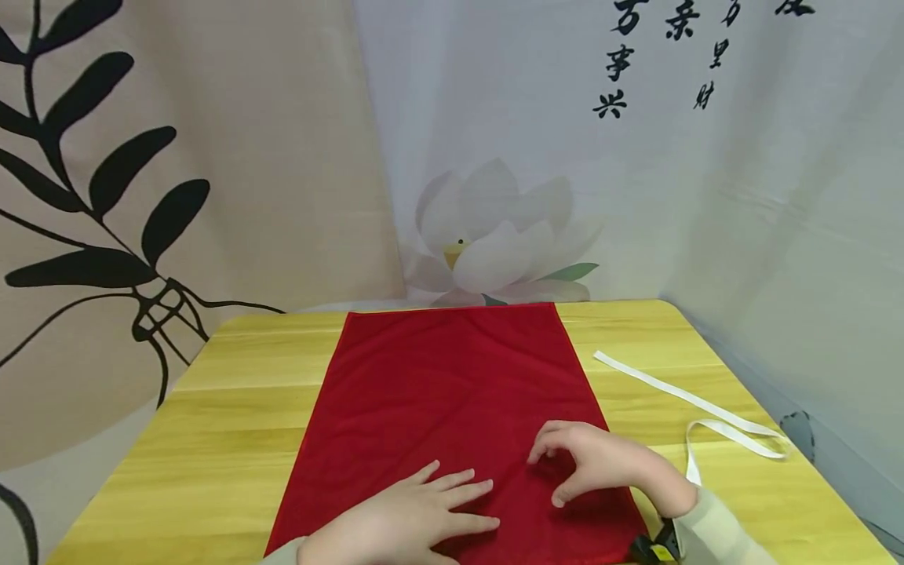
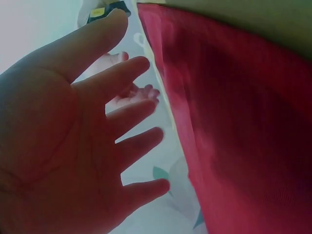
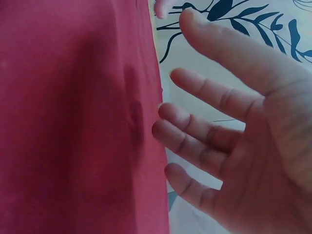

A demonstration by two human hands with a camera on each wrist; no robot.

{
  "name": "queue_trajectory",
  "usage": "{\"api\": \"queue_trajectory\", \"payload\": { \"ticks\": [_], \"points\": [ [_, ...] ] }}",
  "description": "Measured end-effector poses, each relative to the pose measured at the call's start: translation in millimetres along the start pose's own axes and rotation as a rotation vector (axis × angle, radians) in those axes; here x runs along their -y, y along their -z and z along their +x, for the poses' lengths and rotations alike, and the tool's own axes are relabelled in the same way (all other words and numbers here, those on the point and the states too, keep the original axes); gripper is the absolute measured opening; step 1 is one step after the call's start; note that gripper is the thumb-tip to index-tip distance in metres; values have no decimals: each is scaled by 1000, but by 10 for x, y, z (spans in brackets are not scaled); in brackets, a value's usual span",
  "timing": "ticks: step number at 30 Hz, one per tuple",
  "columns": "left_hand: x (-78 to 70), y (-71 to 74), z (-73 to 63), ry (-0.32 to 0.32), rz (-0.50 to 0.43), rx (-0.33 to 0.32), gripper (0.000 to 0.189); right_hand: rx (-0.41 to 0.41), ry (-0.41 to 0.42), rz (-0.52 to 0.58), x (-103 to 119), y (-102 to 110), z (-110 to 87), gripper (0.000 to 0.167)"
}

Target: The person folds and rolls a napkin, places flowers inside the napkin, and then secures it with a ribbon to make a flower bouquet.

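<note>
A red cloth (image 1: 459,384) lies spread flat over the middle of the table, its far edge along the table's back. Above its near part is my left hand (image 1: 410,514), palm down with the fingers straight and spread. My right hand (image 1: 593,463) hovers over the cloth's right side, thumb and fingers bent loosely with a gap between them. In the left wrist view, the left palm (image 2: 58,131) holds nothing and stays apart from the cloth (image 2: 243,122). The right wrist view likewise shows bare right fingers (image 3: 195,141) just off the cloth (image 3: 73,122).
A white ribbon (image 1: 678,392) lies looped on the right of the yellow wooden table (image 1: 205,439). Behind the table hangs a pale curtain (image 1: 282,157) printed with dark leaves, a lotus and black characters. A black strap device (image 1: 657,545) sits on the right wrist.
</note>
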State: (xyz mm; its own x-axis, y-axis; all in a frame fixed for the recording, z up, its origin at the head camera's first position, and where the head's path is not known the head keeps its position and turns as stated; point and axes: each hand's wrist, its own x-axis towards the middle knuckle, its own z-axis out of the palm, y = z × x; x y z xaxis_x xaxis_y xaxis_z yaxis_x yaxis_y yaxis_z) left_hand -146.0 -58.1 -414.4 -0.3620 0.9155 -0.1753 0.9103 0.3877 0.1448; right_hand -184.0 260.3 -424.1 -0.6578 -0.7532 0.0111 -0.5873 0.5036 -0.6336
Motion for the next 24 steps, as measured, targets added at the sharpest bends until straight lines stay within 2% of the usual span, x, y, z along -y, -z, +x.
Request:
{"api": "queue_trajectory", "payload": {
  "ticks": [3,7,9,12,17,24],
  "points": [
    [-5,-22,16,15,-56,20,54,40,31,47,-21,-11,27,29],
    [-21,-50,31,12,-50,27,52,145,39,156,-43,-16,-34,20],
    [-25,-54,34,9,-47,35,50,208,24,225,-42,-20,-99,16],
    [-32,-49,38,13,-66,44,49,281,-10,263,-31,-33,-192,11],
    [-23,-57,15,57,-145,25,47,309,-47,166,1,-64,-212,11],
    [-15,-90,24,43,-157,-23,50,297,-63,49,64,-121,-214,23]
  ]
}}
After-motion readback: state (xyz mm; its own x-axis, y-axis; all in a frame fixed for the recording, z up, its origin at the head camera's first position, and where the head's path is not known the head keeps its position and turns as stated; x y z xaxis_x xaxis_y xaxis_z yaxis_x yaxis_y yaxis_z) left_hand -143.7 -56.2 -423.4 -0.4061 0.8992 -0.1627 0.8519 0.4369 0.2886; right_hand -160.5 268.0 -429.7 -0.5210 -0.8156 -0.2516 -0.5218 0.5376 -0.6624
